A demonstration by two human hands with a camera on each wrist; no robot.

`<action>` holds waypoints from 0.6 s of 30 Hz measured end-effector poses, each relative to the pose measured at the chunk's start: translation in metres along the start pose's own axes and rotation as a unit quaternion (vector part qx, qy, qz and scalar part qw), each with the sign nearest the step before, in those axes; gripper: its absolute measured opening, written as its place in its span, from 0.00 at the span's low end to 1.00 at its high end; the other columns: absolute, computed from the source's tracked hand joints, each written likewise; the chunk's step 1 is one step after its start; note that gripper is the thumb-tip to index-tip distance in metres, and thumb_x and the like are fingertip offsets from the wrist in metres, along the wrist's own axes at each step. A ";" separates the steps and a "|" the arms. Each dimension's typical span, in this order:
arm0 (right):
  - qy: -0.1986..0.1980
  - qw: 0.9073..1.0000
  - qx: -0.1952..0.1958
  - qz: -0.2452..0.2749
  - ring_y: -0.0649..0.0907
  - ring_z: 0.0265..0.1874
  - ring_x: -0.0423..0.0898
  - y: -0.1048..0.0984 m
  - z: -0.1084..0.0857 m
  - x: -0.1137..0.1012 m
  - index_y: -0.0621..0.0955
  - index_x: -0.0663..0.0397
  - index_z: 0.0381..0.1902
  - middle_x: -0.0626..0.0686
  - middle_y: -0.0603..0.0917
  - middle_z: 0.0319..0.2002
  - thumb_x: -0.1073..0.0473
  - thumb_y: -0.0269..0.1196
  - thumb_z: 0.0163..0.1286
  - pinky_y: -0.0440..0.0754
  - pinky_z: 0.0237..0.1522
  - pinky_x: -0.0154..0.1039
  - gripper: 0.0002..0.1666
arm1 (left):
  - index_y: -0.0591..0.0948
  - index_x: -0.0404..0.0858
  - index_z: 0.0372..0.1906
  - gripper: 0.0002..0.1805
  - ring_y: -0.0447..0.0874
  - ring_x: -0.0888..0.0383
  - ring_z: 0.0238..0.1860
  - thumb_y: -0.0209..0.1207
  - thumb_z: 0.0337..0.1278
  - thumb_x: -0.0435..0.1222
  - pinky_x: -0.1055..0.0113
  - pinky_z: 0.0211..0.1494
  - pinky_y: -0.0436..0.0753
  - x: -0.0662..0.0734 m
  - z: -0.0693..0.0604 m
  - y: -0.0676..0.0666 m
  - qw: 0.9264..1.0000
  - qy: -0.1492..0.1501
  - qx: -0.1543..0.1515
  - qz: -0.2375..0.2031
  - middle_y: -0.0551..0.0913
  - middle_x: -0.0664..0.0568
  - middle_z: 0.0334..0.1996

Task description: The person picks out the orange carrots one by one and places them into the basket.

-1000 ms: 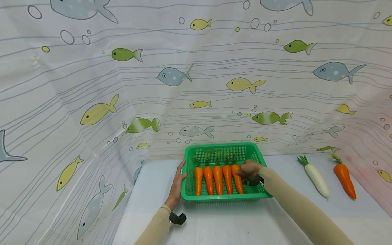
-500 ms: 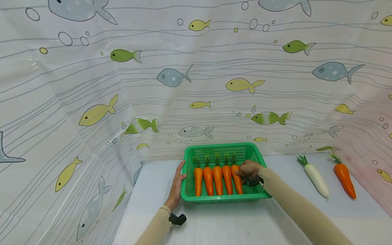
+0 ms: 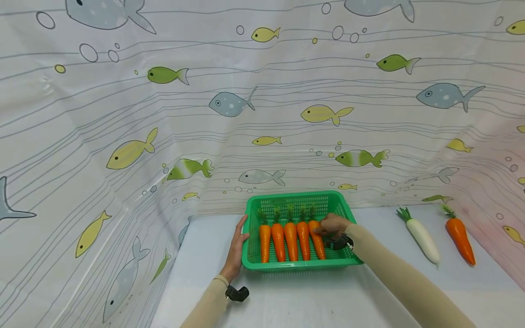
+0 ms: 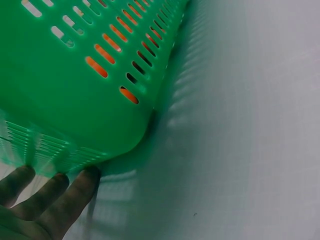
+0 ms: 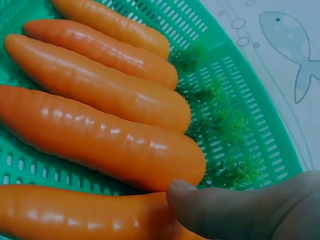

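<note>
A green plastic basket (image 3: 301,264) with slotted walls holds a row of several orange carrots with leafy green tops. My left hand (image 3: 235,250) is at the basket's left side in the head view. In the left wrist view its fairly straight fingertips (image 4: 85,182) touch the basket's outer wall. My right hand (image 3: 335,225) reaches inside the basket and holds the rightmost carrot (image 3: 317,241) near its top end. The right wrist view has the thumb (image 5: 215,207) lying on that carrot; the other fingers are out of sight there. Beside it lies the neighbouring carrot (image 5: 105,135).
On the white table (image 3: 311,300), right of the basket, lie a white radish (image 3: 424,240) with green leaves and another carrot (image 3: 460,239). A fish-patterned sheet (image 3: 287,100) rises behind the table and along both sides.
</note>
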State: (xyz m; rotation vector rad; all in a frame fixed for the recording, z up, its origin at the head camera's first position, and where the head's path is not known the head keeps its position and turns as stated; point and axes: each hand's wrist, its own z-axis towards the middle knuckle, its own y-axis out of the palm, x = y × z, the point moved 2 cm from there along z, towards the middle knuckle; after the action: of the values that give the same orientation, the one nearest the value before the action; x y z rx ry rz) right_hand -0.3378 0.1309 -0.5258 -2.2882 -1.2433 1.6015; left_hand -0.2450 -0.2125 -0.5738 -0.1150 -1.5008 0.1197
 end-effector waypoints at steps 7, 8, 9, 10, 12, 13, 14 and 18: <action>0.005 1.000 0.009 0.025 0.81 0.64 0.67 -0.005 -0.008 -0.006 0.71 0.81 0.70 0.75 0.76 0.66 0.63 0.62 0.76 0.91 0.47 0.52 0.32 | 0.53 0.65 0.85 0.33 0.40 0.43 0.88 0.36 0.82 0.43 0.32 0.84 0.43 0.000 0.001 0.002 1.000 -0.002 -0.005 -0.014 0.44 0.54 0.88; 0.004 1.000 0.008 0.022 0.78 0.67 0.69 -0.006 -0.011 -0.008 0.68 0.82 0.72 0.77 0.72 0.70 0.64 0.61 0.76 0.91 0.48 0.52 0.34 | 0.53 0.65 0.85 0.33 0.40 0.43 0.88 0.36 0.82 0.43 0.32 0.84 0.43 0.000 0.001 0.002 1.000 -0.002 -0.005 -0.015 0.44 0.54 0.88; 0.000 1.000 0.006 0.017 0.77 0.69 0.70 -0.008 -0.013 -0.010 0.68 0.82 0.72 0.78 0.69 0.72 0.64 0.60 0.77 0.91 0.49 0.53 0.34 | 0.53 0.66 0.85 0.33 0.40 0.43 0.88 0.36 0.82 0.43 0.32 0.84 0.43 -0.001 0.001 0.002 1.000 -0.001 -0.006 -0.016 0.43 0.54 0.88; -0.005 1.000 0.001 0.017 0.75 0.70 0.72 -0.010 -0.016 -0.013 0.66 0.83 0.73 0.79 0.67 0.74 0.65 0.59 0.77 0.90 0.51 0.54 0.34 | 0.53 0.66 0.85 0.33 0.39 0.43 0.88 0.36 0.82 0.43 0.31 0.84 0.43 -0.001 0.001 0.002 1.000 -0.001 -0.007 -0.017 0.43 0.54 0.88; -0.021 0.999 -0.007 0.024 0.73 0.71 0.73 -0.015 -0.023 -0.017 0.64 0.83 0.74 0.80 0.65 0.75 0.67 0.57 0.78 0.89 0.54 0.57 0.34 | 0.53 0.65 0.85 0.33 0.39 0.43 0.88 0.36 0.82 0.43 0.31 0.84 0.43 -0.001 0.001 0.002 1.000 -0.002 -0.007 -0.017 0.43 0.54 0.88; -0.028 0.999 -0.013 0.031 0.73 0.72 0.73 -0.018 -0.026 -0.019 0.63 0.83 0.75 0.80 0.64 0.75 0.67 0.56 0.79 0.89 0.55 0.58 0.34 | 0.53 0.65 0.85 0.33 0.39 0.43 0.88 0.36 0.82 0.43 0.31 0.84 0.42 -0.001 0.001 0.002 1.000 -0.003 -0.007 -0.019 0.43 0.54 0.88; -0.037 0.998 -0.017 0.039 0.73 0.72 0.74 -0.022 -0.030 -0.021 0.61 0.83 0.76 0.80 0.64 0.76 0.68 0.55 0.79 0.88 0.56 0.59 0.34 | 0.53 0.65 0.86 0.33 0.39 0.42 0.88 0.36 0.82 0.43 0.30 0.84 0.42 -0.002 0.001 0.001 1.000 -0.003 -0.007 -0.019 0.43 0.54 0.88; -0.077 0.996 -0.016 0.050 0.75 0.70 0.73 -0.040 -0.045 -0.029 0.61 0.82 0.76 0.80 0.65 0.75 0.67 0.55 0.80 0.86 0.58 0.61 0.34 | 0.54 0.65 0.85 0.33 0.38 0.42 0.88 0.36 0.82 0.43 0.30 0.83 0.41 -0.002 0.001 0.000 1.000 -0.004 -0.003 -0.021 0.44 0.54 0.88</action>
State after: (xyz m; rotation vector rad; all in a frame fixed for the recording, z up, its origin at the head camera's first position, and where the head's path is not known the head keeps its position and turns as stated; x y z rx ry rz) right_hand -0.3271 0.1547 -0.4645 -2.3191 -1.2120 1.8351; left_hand -0.2464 -0.2128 -0.5761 -0.0877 -1.5107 0.0812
